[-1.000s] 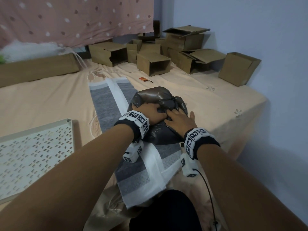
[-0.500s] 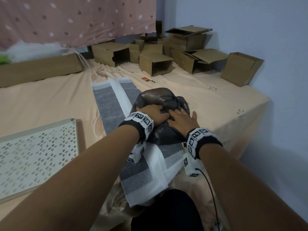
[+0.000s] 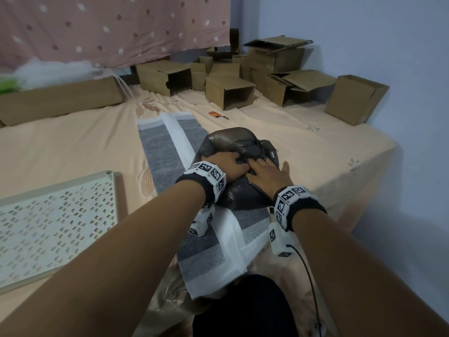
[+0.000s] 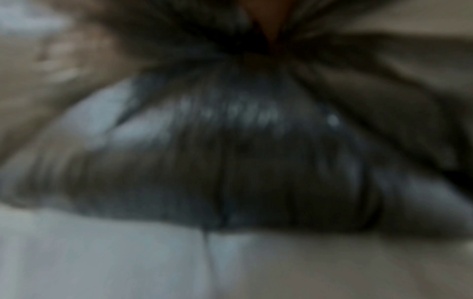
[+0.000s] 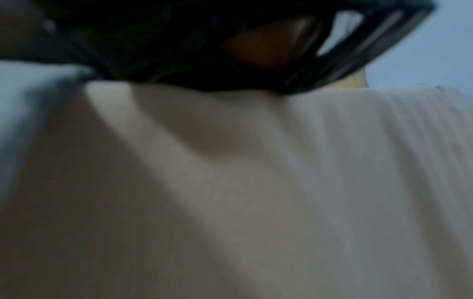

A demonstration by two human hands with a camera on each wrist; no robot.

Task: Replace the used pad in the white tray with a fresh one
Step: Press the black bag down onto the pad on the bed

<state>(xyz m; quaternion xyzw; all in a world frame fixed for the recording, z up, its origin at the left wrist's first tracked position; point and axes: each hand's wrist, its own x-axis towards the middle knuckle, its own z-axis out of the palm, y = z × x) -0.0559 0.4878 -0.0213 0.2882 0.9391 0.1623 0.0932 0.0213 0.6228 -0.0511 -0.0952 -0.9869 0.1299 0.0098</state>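
Both hands on a dark plastic bag atop a pad on the bed.

Left hand [image 3: 227,166] laid on the bag [image 3: 233,144], fingers bent into its gathered plastic; right hand [image 3: 266,175] pressed flat beside it, fingers straight, thumb out. Under the bag, touching it, a long grey-and-white pad [image 3: 167,152] spread over the peach bed [image 3: 73,142]. Left of the pad, apart from it, a white perforated tray [image 3: 53,227]. Farther back, open cardboard boxes [image 3: 228,94] along the wall. Wrist views blurred: only dark bag and pale fabric.
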